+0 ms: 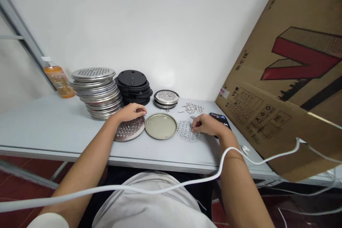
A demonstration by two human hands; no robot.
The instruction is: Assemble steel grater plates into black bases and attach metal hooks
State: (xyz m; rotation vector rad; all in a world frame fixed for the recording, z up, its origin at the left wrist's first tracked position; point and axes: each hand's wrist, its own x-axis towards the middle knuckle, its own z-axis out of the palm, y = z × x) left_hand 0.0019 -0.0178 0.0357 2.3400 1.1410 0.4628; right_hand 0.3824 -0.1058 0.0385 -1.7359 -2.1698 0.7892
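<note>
Left hand (132, 111) lies palm down over the far rim of a perforated metal disc (129, 129), fingers loosely curled and touching it; no firm grasp visible. That disc lies flat near the front edge of the worktop (40, 124), left of centre.

Right hand (207, 125) sits on the right rim of a pale perforated disc (185, 130), fingertips drawn together in a pinch. Something small may be between them (too small to tell). This disc lies flat, near the front edge, right of centre.

Between the two discs, just beside both: a shallow round pan (161, 125), open side up, pale inside.

Further back, towards the rear edge by the wall:
- tall stack of perforated metal lids (96, 91), leaning slightly, behind the left hand
- stack of black round plates (133, 85), touching or just beside the metal stack on its right
- short stack of small black-rimmed strainers (166, 98), behind the pan
- loose heap of small wire clips (192, 108), behind the right hand

A phone (220, 118) lies just beyond the right hand, screen lit. An orange drink bottle (57, 78) stands at the rear left. A large cardboard box (288, 89) leans over the right end of the worktop. A white cable (160, 188) runs across the person's lap and over the right forearm.
</note>
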